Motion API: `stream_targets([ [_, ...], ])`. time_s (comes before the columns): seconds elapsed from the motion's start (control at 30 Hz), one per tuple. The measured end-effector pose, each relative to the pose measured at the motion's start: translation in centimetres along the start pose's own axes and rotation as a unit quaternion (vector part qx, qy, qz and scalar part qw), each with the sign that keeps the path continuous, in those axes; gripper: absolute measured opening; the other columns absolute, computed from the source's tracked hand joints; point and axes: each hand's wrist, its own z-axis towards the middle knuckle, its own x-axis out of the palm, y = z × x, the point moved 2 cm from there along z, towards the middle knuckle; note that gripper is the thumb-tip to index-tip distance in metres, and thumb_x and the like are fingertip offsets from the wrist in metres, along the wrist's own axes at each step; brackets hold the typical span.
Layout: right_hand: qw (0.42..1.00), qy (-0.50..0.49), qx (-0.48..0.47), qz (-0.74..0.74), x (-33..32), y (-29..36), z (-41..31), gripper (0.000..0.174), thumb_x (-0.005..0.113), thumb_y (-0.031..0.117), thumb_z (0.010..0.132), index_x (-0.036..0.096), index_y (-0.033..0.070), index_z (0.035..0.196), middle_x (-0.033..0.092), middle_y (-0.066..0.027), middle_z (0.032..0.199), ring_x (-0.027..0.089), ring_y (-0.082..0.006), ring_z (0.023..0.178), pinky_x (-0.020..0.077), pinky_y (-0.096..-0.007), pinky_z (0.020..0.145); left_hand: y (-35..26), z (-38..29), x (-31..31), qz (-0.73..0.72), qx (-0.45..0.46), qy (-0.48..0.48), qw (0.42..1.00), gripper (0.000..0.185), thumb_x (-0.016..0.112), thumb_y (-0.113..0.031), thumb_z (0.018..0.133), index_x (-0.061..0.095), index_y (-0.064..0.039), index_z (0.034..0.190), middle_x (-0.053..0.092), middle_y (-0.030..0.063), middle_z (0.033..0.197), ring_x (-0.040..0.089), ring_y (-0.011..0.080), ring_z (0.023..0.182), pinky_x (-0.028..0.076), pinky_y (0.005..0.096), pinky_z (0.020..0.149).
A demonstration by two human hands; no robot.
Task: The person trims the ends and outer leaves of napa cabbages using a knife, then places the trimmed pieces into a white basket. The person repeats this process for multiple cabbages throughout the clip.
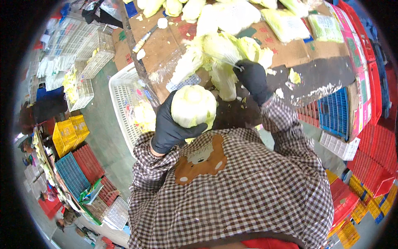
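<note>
My left hand (169,124), in a black glove, grips a napa cabbage (194,105) close to my chest, its pale stem end facing up. My right hand (252,81), also gloved in black, is closed around a slender, pale object (222,60) that points left; it looks like a thin blade, but I cannot tell for certain. Beneath and beside that hand lie loose cabbage leaves (225,76) on the worktable (245,115). A perforated blue-grey strip (183,82) rests behind the held cabbage.
A knife (144,39) lies at the table's left side. Whole cabbages (230,17) and wrapped ones (326,28) line the back. Left of the table, a white basket (119,102) holds trimmings. Stacked crates, blue (333,113) and red (377,152), stand at right.
</note>
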Motion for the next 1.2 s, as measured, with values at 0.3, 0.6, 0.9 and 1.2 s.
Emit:
stream_targets([
  [0.3,0.973,-0.068,-0.217,0.048,-1.2,3.3,-2.2,0.009,0.059,0.009,0.061,0.056,0.009,0.068,0.051,-0.0063,0.062,0.054,-0.0242,0.055,0.0420,-0.0301,0.049,0.3,1.7,0.2,0.157,-0.016,0.002,0.987,0.063,0.077,-0.017,0.055,0.046,-0.001,0.108,0.057,0.0101,0.098,0.056,0.0180,0.089,0.044,0.0290,0.079],
  [0.6,0.879,0.139,0.182,0.417,0.5,0.3,-0.8,0.033,0.053,0.032,0.081,0.059,-0.001,0.082,0.057,-0.0041,0.066,0.049,-0.0112,0.051,0.0414,-0.0253,0.049,-0.5,1.8,0.2,0.402,0.116,-0.038,0.908,0.064,0.074,-0.016,0.050,0.051,-0.015,0.109,0.047,0.0071,0.114,0.038,0.0268,0.111,0.027,0.0413,0.094],
  [0.9,0.767,0.146,0.129,0.611,0.6,5.0,-1.9,0.041,0.058,0.020,0.078,0.048,0.000,0.113,0.059,-0.0065,0.089,0.055,-0.0128,0.072,0.0451,-0.0252,0.064,3.8,2.0,0.3,0.129,0.057,-0.211,0.967,0.097,0.066,-0.002,0.062,0.002,-0.016,0.134,0.008,0.0205,0.136,0.017,0.0323,0.125,0.024,0.0348,0.099],
  [1.2,0.964,-0.053,-0.088,0.246,0.1,6.3,-2.1,0.046,0.056,0.012,0.074,0.043,0.010,0.119,0.055,-0.0175,0.086,0.058,-0.0289,0.071,0.0457,-0.0340,0.060,3.7,0.4,1.7,-0.276,-0.075,-0.226,0.931,0.076,0.060,0.003,0.064,0.022,-0.007,0.129,0.043,0.0080,0.117,0.046,0.0208,0.104,0.042,0.0312,0.084],
])
